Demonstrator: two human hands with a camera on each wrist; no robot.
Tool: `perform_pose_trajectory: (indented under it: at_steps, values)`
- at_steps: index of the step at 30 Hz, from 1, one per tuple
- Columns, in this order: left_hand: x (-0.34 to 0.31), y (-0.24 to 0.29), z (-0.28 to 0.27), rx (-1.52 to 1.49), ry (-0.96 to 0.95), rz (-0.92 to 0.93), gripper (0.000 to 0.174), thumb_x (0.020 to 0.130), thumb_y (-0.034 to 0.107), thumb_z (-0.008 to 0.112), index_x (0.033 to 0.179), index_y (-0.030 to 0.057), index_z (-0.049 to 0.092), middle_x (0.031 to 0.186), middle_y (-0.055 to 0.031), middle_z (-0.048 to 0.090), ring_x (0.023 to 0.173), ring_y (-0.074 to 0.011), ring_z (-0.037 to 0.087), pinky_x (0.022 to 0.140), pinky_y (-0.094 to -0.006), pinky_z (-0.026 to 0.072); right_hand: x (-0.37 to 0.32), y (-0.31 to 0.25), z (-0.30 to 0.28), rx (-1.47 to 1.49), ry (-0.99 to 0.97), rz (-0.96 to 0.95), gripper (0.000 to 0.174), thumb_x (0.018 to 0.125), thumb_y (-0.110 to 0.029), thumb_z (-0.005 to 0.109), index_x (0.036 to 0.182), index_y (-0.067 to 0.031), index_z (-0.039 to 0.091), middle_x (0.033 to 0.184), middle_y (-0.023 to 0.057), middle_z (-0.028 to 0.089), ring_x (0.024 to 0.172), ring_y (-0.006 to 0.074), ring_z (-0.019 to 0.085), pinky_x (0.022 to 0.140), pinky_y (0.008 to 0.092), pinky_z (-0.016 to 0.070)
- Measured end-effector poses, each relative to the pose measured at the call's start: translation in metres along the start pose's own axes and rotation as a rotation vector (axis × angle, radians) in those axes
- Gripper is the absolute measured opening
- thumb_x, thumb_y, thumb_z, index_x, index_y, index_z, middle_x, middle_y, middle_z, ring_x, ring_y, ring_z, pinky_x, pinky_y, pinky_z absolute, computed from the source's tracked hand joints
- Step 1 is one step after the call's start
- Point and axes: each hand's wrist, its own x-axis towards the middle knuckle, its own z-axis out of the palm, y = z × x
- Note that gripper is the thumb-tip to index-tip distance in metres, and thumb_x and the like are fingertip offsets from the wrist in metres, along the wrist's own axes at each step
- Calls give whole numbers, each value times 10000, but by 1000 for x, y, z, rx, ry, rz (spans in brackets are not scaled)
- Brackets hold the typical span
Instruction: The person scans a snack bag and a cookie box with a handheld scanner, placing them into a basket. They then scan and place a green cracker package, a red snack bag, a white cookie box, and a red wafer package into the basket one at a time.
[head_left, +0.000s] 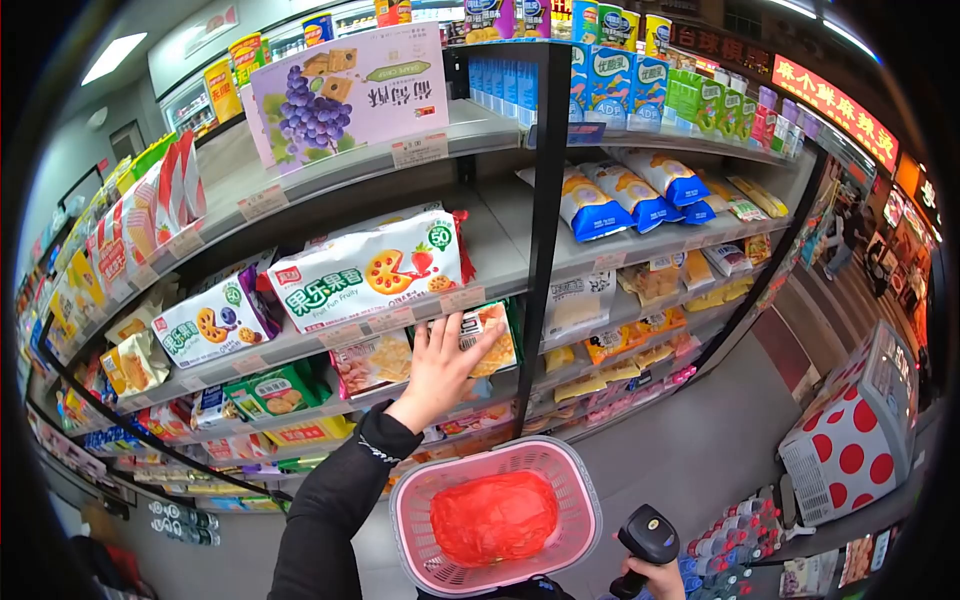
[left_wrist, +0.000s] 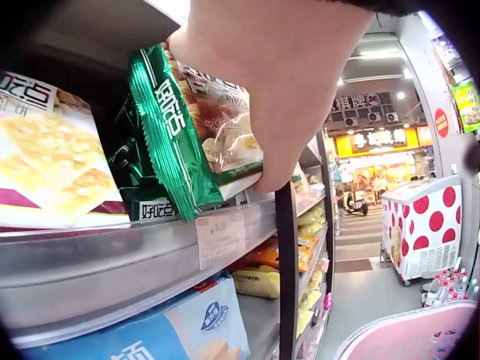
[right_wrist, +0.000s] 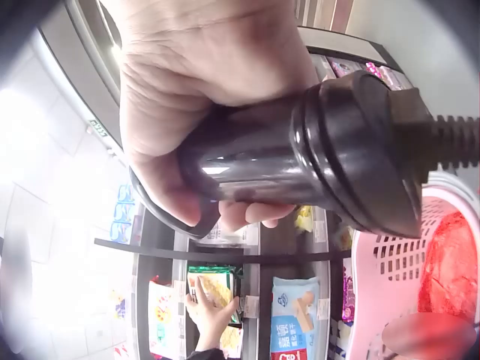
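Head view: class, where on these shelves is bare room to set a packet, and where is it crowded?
Bare shelf between the fruit biscuit bag and the black upright. Crowded: the row where the left hand touches a snack packet.

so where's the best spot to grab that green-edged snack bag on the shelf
Probably the crimped green seal along its edge, pinched from the open aisle side. The green-edged snack bag stands upright on the shelf, front facing out, with a cracker packet close beside it, so only front and edges are free. The left hand lies spread on that front.
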Motion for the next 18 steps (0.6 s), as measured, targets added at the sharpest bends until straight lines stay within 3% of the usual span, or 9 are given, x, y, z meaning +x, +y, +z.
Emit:
perform_pose_trajectory:
  at_steps: [3, 5, 7, 13, 18]
  values:
    - [1, -2, 4, 6, -23, -27, 1011, 376, 384, 779, 1288, 291, 353, 1106, -166, 347, 997, -328, 362, 856, -484, 292, 0, -10, -8, 23, 17, 51, 269, 684, -16, 662, 934, -29, 566, 728, 38, 574, 609, 145, 560, 567, 265, 442]
    - [1, -3, 8, 54, -10, -30, 966, 418, 384, 764, 1288, 295, 353, 1092, -152, 355, 985, -318, 372, 843, -466, 310, 2, -10, -12, 18, 7, 60, 266, 681, -12, 661, 928, -28, 565, 723, 39, 573, 610, 147, 561, 564, 263, 442]
    - [3, -5, 8, 7, -46, -75, 921, 482, 263, 752, 1301, 284, 329, 1088, -134, 381, 988, -293, 405, 830, -437, 337, 5, -6, -16, 21, -2, 67, 263, 679, -8, 661, 922, -28, 563, 719, 40, 572, 611, 149, 562, 560, 262, 442]
    - [11, -12, 15, 34, -44, -75, 901, 516, 356, 746, 1308, 276, 323, 1190, -128, 407, 1098, -290, 393, 863, -426, 339, 10, 3, -24, 11, -30, 35, 286, 678, 28, 649, 943, -31, 557, 745, 41, 570, 615, 149, 564, 558, 267, 449]
    - [14, -10, 15, 5, -2, -6, 726, 636, 418, 656, 1287, 289, 363, 1173, -153, 422, 1073, -296, 418, 839, -414, 353, 11, 9, -34, 19, 17, 40, 287, 681, 26, 653, 944, -32, 555, 751, 40, 571, 621, 152, 571, 557, 268, 452]
